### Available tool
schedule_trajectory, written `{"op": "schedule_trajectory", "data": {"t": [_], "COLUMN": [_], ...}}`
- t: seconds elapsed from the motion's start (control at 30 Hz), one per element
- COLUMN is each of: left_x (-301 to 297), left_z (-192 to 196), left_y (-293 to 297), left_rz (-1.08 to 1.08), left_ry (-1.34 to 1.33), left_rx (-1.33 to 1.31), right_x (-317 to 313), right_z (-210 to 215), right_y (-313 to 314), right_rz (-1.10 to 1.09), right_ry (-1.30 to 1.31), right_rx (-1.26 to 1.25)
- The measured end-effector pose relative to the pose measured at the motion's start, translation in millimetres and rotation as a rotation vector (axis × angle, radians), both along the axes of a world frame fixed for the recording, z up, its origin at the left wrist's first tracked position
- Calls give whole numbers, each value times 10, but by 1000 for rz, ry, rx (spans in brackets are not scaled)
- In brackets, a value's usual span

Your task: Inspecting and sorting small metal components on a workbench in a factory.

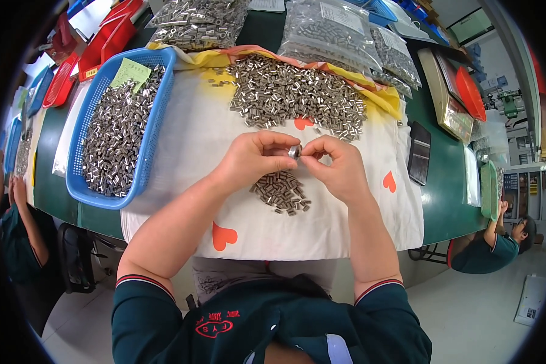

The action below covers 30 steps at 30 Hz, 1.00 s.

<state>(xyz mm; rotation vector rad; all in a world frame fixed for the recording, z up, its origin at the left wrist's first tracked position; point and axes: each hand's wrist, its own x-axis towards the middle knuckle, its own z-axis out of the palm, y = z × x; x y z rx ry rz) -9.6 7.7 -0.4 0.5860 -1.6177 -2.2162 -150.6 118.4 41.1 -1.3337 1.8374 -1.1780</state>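
Above the cloth, my left hand [249, 161] pinches a small round shiny metal piece [293, 151] between thumb and fingers. My right hand [340, 167] meets it from the right with thumb and forefinger pressed together; whatever they hold is too small to make out. Just below my hands lies a small pile of short metal cylinders [282, 194]. Farther away, a much larger heap of similar cylinders [294, 97] spreads over the white cloth [188, 151] with red hearts.
To the left stands a blue perforated basket [76, 170] full of metal cylinders, with a yellow-green note [130, 74]. Bags of metal parts [327, 36] line the back. A dark phone-like slab [419, 155] lies at the right. Other people [491, 246] sit at both sides.
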Motion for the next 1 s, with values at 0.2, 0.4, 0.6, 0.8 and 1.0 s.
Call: {"op": "schedule_trajectory", "data": {"t": [0.2,0.4,0.6,0.8,1.0], "left_x": [-12,-11,13,-9,-8], "left_z": [31,52,7,132,40], "left_y": [42,42,43,63,15], "left_rz": [1,21,-36,-225,-100], "left_ry": [-94,-115,-70,-177,-68], "left_rx": [-98,-110,-93,-375,-54], "right_x": [74,39,-79,-396,-296], "right_z": [-36,-38,11,-259,-370], "right_y": [6,30,-14,-95,-205], "right_rz": [-13,-19,12,-276,-142], "right_ry": [162,322,46,358,859], "right_rx": [-56,-130,125,42,32]}}
